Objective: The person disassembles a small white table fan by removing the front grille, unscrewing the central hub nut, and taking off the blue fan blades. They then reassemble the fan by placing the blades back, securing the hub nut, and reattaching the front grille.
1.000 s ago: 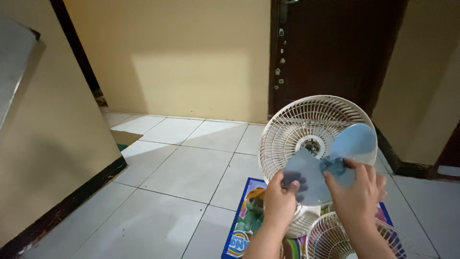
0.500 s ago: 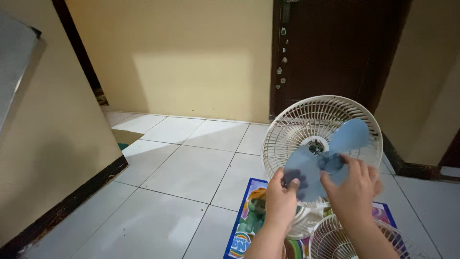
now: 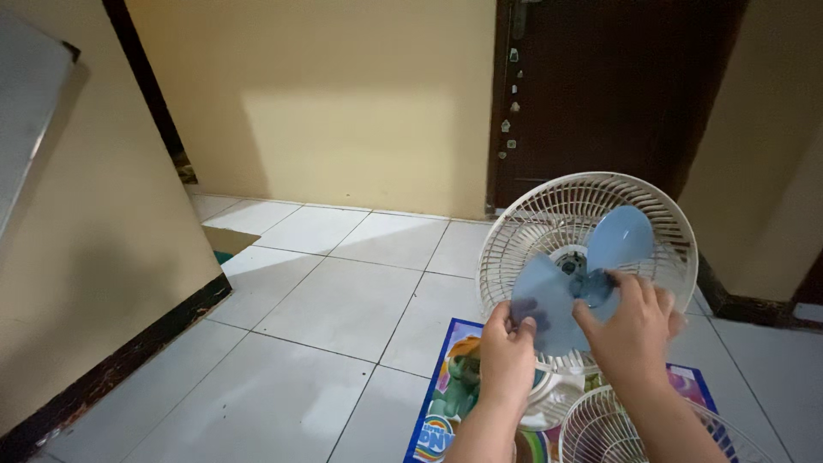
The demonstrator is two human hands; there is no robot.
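Both hands grip the pale blue fan blade [image 3: 576,283] against the white rear grille [image 3: 523,231], left hand [image 3: 507,356] pinching the lower blade, right hand [image 3: 633,330] now closed lower over its hub, grip unchanged.

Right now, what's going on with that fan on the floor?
A person is working on a white fan whose front cover is off. Both bare hands are on the pale blue blade: the left hand pinches one lobe, and the right hand covers the hub area. The blade sits against the rear grille. A second white grille lies lower right, on a colourful mat over the tiled floor.
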